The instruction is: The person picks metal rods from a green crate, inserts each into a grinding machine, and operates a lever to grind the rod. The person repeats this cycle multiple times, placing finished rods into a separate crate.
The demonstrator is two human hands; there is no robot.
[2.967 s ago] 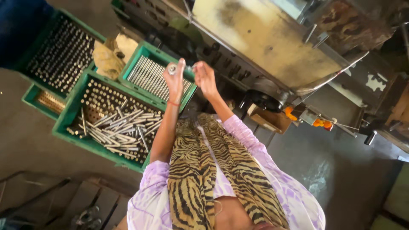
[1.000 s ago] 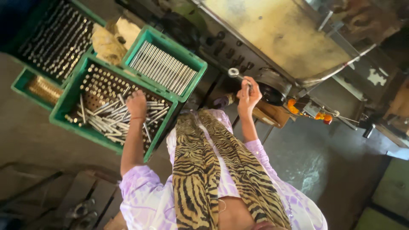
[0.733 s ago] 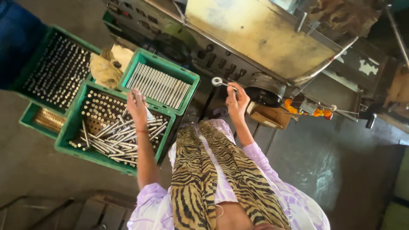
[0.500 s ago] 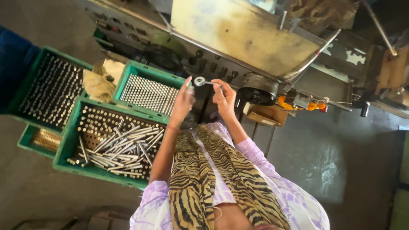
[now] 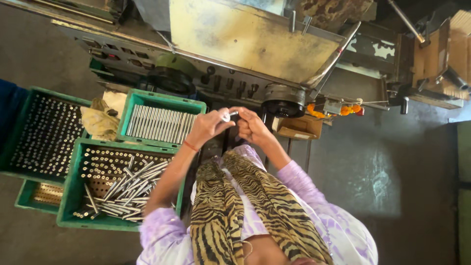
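Observation:
My left hand [image 5: 206, 128] and my right hand [image 5: 251, 126] meet in front of my chest. Between their fingertips they hold a small shiny metal part [image 5: 227, 116]; which piece each hand grips is hard to tell. Below my left arm stands a green crate [image 5: 68, 192] with loose metal rods [image 5: 122, 194] lying over rods that stand upright. Just beyond my left hand is a second green crate [image 5: 128, 104] with metal rods [image 5: 159, 123] laid side by side. My purple sleeves and striped scarf fill the bottom of the view.
A large yellowish machine [image 5: 255, 37] with a dark round chuck [image 5: 284, 100] stands right ahead. A third green crate [image 5: 10, 147] of upright rods sits far left beside a crumpled cloth [image 5: 98, 121]. A small cardboard box [image 5: 299, 128] and orange flowers [image 5: 333, 110] are under the machine.
My left hand came up from the crate of loose rods and joined my right hand at the small metal part. The view also shifted, so the crates sit further left.

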